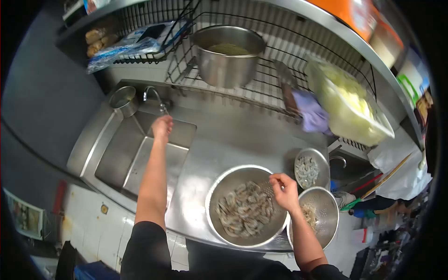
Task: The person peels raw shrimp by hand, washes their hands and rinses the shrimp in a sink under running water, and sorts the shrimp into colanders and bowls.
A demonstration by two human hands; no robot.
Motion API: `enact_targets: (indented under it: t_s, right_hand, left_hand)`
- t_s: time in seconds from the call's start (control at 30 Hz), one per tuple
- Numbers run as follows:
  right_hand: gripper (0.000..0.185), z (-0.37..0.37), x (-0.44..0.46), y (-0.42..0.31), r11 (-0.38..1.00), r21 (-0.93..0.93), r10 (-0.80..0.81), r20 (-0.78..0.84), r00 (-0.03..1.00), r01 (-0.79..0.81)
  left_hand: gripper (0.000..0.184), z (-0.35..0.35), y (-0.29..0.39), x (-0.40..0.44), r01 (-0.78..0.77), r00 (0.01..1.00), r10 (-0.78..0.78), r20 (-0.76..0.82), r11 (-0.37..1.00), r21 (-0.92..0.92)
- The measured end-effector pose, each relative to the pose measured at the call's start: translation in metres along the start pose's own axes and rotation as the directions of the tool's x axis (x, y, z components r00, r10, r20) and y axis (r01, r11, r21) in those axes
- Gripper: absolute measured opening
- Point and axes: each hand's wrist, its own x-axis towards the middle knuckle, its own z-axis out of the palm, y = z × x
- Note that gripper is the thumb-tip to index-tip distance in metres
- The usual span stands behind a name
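My left hand reaches over the sink, its fingers closed at the lever of the chrome tap. Below on the right, my right hand is over the edge of a large metal colander, fingers curled and pinched together; whatever they hold is too small to make out. Many grey, raw shrimp lie in the colander. Partly under my right forearm, a second colander contains pale scraps that look like shrimp shells. Behind it stands a smaller metal bowl of peeled shrimp.
A steel sink opens on the left, with a small metal pot at its back corner. Above the counter, a wire rack bears a big pot, a purple cloth and a tub of pale food.
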Motion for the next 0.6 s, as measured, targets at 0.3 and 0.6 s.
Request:
enact_targets:
  t_s: [0.3,0.6]
  right_hand:
    - [0.013,0.216,0.108,-0.093,0.999,0.000,0.031,0.388,0.921,-0.033]
    - [0.014,0.405,0.207,-0.114,0.865,0.380,0.140,0.444,0.885,-0.327]
  left_hand:
    - [0.017,-0.071,-0.069,0.169,-0.447,0.780,-0.167,0.603,0.526,0.724]
    - [0.021,-0.069,-0.033,0.168,-0.259,0.821,0.014,0.571,0.900,0.350]
